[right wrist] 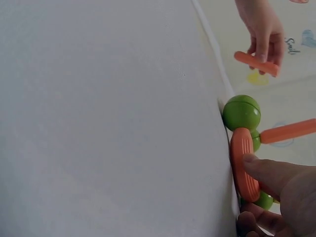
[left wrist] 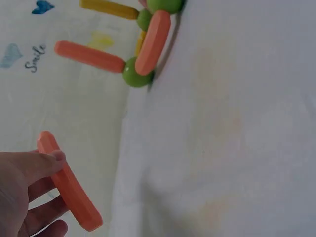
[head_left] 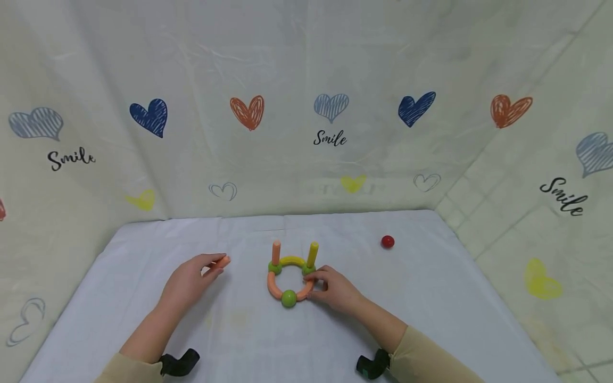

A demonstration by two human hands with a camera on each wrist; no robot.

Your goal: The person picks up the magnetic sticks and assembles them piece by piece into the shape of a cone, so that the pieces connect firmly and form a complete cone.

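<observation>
On the white cloth lies a ring made of orange curved pieces (head_left: 274, 286), a yellow curved piece (head_left: 292, 260) and green balls (head_left: 289, 298). An orange rod (head_left: 276, 252) and a yellow rod (head_left: 313, 254) stand up from the two far balls. My right hand (head_left: 337, 290) grips the ring's right side, its thumb on an orange curved piece (right wrist: 243, 165). To the left of the ring and apart from it, my left hand (head_left: 189, 281) pinches a loose orange stick (left wrist: 71, 185) between thumb and fingers.
A small red ball (head_left: 388, 242) lies at the back right of the cloth-covered table (head_left: 268, 346). Behind the table hangs a pale sheet (head_left: 287, 165) printed with hearts and words. Each wrist carries a black camera mount (head_left: 180, 363).
</observation>
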